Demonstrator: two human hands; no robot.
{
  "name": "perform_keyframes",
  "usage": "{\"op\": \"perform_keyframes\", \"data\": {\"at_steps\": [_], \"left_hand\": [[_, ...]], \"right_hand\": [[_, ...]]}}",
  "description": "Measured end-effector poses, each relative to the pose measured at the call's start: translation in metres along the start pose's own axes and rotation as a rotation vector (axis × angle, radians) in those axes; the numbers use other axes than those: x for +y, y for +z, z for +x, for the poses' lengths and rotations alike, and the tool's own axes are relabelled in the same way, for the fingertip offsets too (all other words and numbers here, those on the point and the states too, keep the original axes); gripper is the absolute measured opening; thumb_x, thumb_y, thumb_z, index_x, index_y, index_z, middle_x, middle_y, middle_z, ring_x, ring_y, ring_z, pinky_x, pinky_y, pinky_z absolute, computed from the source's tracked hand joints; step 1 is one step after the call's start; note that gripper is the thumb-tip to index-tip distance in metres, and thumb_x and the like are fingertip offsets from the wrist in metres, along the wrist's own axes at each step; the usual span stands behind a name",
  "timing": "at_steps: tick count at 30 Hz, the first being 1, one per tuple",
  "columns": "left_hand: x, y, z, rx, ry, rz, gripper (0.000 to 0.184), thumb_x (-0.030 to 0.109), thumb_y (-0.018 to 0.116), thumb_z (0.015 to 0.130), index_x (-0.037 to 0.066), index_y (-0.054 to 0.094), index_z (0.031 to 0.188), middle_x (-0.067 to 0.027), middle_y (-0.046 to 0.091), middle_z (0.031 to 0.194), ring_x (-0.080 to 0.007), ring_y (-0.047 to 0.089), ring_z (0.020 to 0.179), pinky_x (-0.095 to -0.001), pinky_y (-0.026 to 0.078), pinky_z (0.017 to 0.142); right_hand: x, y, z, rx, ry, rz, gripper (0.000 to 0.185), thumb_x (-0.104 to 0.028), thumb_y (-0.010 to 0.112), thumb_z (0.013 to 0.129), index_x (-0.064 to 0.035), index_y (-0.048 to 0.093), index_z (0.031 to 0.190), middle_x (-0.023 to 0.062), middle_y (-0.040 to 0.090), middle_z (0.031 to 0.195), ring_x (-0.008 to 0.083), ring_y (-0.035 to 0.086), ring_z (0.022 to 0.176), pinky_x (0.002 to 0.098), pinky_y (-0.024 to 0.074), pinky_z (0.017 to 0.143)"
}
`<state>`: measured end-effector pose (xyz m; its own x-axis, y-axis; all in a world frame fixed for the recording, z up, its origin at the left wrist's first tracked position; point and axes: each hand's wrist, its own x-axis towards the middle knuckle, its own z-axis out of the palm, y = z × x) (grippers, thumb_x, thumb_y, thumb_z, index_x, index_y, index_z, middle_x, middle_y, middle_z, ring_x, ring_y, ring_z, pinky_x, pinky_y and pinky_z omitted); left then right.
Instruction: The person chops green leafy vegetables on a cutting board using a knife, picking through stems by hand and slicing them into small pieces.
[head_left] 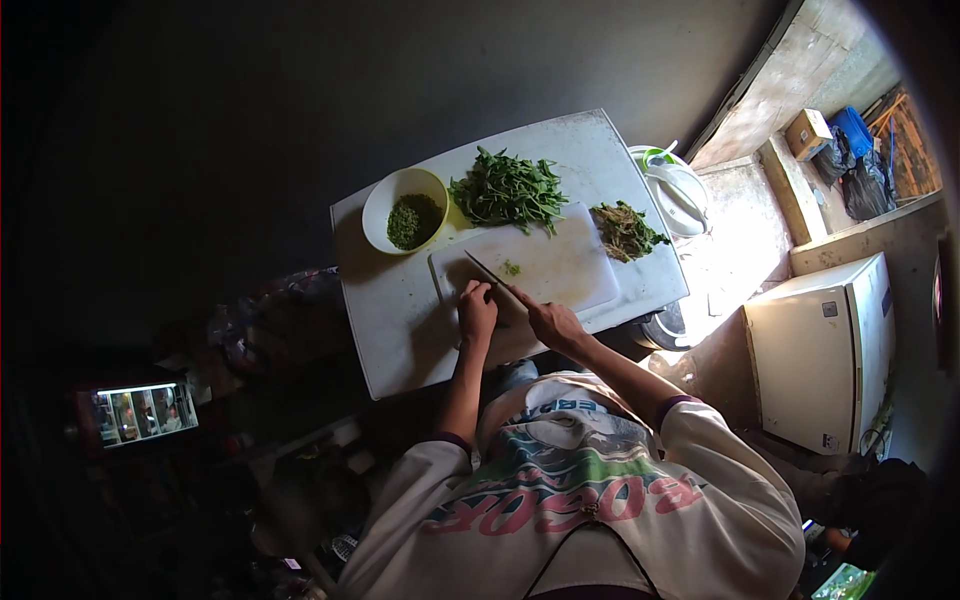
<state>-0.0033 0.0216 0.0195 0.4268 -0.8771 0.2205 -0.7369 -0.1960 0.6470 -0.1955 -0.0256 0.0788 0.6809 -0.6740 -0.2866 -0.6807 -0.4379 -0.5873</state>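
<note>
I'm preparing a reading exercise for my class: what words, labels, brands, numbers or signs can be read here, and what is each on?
"BOGOR": probable reading of the large pink letters, upside down and creased, on the T-shirt.
Smaller lettering on the T-shirt: too blurred and folded to read.
Stickers on the white refrigerator: too small to read.
I can make out no other text.

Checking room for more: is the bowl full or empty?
Partly full: chopped greens cover only part of the inside of the bowl; the rest shows bare.
</note>
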Motion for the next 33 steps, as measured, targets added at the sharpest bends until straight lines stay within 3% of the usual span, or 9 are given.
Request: {"op": "perform_keyframes", "data": {"at_steps": [5, 7, 9, 16, 18, 24, 29, 33], "left_hand": [[0.002, -0.002, -0.002, -0.023, 0.021, 0.064, 0.020, -0.002, 0.066, 0.074, -0.004, 0.070, 0.094, -0.0179, 0.064, 0.097, -0.0396, 0.064, 0.091, -0.0452, 0.053, 0.079], [0.002, -0.002, -0.004, -0.027, -0.002, 0.041, 0.021, -0.003, 0.067, 0.072, -0.004, 0.070, 0.093, -0.0185, 0.064, 0.097, -0.0400, 0.063, 0.091, -0.0450, 0.052, 0.079], [0.001, 0.000, -0.005, -0.001, 0.017, -0.033, 0.014, 0.002, 0.067, 0.083, -0.003, 0.070, 0.095, -0.0163, 0.065, 0.096, -0.0372, 0.065, 0.089, -0.0443, 0.053, 0.078], [0.001, -0.001, -0.003, -0.010, 0.017, -0.075, 0.011, 0.003, 0.066, 0.087, -0.002, 0.071, 0.095, -0.0167, 0.066, 0.097, -0.0366, 0.066, 0.090, -0.0440, 0.054, 0.078], [0.003, -0.003, -0.002, 0.023, 0.042, -0.072, 0.017, -0.002, 0.068, 0.079, -0.004, 0.070, 0.095, -0.0180, 0.067, 0.095, -0.0385, 0.066, 0.088, -0.0434, 0.054, 0.078], [0.003, -0.004, -0.002, -0.013, 0.032, 0.000, 0.026, -0.006, 0.065, 0.071, -0.005, 0.069, 0.097, -0.0188, 0.066, 0.098, -0.0401, 0.065, 0.093, -0.0449, 0.054, 0.083], [0.000, -0.004, -0.002, -0.027, 0.027, 0.004, 0.022, -0.004, 0.064, 0.077, -0.004, 0.068, 0.098, -0.0186, 0.064, 0.099, -0.0403, 0.064, 0.094, -0.0466, 0.053, 0.082], [-0.001, 0.001, -0.003, -0.019, -0.006, -0.006, 0.023, -0.003, 0.065, 0.076, -0.004, 0.068, 0.099, -0.0187, 0.064, 0.099, -0.0404, 0.064, 0.094, -0.0466, 0.053, 0.082]], "right_hand": [[0.005, -0.005, -0.001, 0.031, -0.063, -0.023, 0.072, -0.014, 0.048, 0.096, -0.0359, 0.020, 0.159, 0.0235, 0.065, 0.069, 0.0432, 0.064, 0.059, 0.0558, 0.0496, 0.056], [0.006, -0.008, -0.010, -0.069, 0.036, -0.014, 0.072, -0.014, 0.047, 0.097, -0.0393, 0.020, 0.159, 0.0252, 0.067, 0.077, 0.0429, 0.068, 0.070, 0.0543, 0.0535, 0.063], [0.017, -0.005, -0.022, -0.067, 0.026, 0.000, 0.072, -0.014, 0.047, 0.097, -0.0394, 0.019, 0.159, 0.0253, 0.068, 0.078, 0.0429, 0.069, 0.072, 0.0541, 0.0534, 0.064], [0.025, -0.016, -0.046, -0.048, 0.086, 0.006, 0.074, -0.013, 0.047, 0.097, -0.0397, 0.016, 0.159, 0.0243, 0.068, 0.076, 0.0428, 0.068, 0.072, 0.0535, 0.0537, 0.065], [0.012, -0.031, -0.048, -0.080, 0.085, -0.036, 0.075, -0.012, 0.048, 0.096, -0.0392, 0.016, 0.159, 0.0240, 0.067, 0.075, 0.0426, 0.068, 0.070, 0.0537, 0.0538, 0.064], [-0.004, -0.046, -0.059, -0.139, 0.028, -0.120, 0.080, -0.009, 0.050, 0.092, -0.0384, 0.017, 0.159, 0.0240, 0.066, 0.072, 0.0428, 0.068, 0.065, 0.0548, 0.0540, 0.061], [-0.001, -0.027, -0.055, -0.145, 0.030, -0.128, 0.082, -0.008, 0.050, 0.091, -0.0391, 0.017, 0.159, 0.0248, 0.066, 0.073, 0.0429, 0.068, 0.066, 0.0540, 0.0547, 0.061], [0.012, 0.008, -0.032, -0.011, -0.031, -0.066, 0.082, -0.008, 0.050, 0.092, -0.0385, 0.016, 0.159, 0.0240, 0.068, 0.077, 0.0431, 0.068, 0.067, 0.0538, 0.0551, 0.062]]}}
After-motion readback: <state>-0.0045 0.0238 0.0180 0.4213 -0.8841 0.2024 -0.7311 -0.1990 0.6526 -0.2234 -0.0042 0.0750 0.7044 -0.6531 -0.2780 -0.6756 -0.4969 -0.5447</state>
